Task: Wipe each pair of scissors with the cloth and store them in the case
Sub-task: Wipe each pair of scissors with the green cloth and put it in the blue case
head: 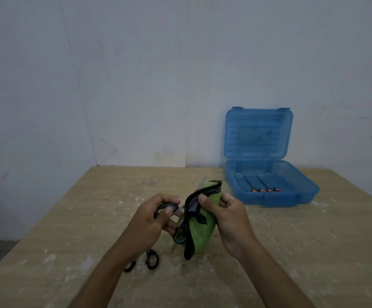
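While the left hand [156, 218] grips the scissors [169, 207] handle, the right hand [227, 216] clamps the cloth [203, 232] around their blade.

Dim, flat, bluish indoor light, soft shadow under the case [267, 192], hands slightly motion-blurred, wide-angle bending at edges, overall soft focus.

On the pale wooden surface [269, 252] the open blue plastic case [269, 185] sits at the far right by the wall, its lid upright behind the tray. Two pairs of orange- and pink-handled scissors [263, 185] lie in the tray. Another pair of black-handled scissors [151, 258] lies near the front edge, left of centre, partly under the left forearm and well apart from the case.
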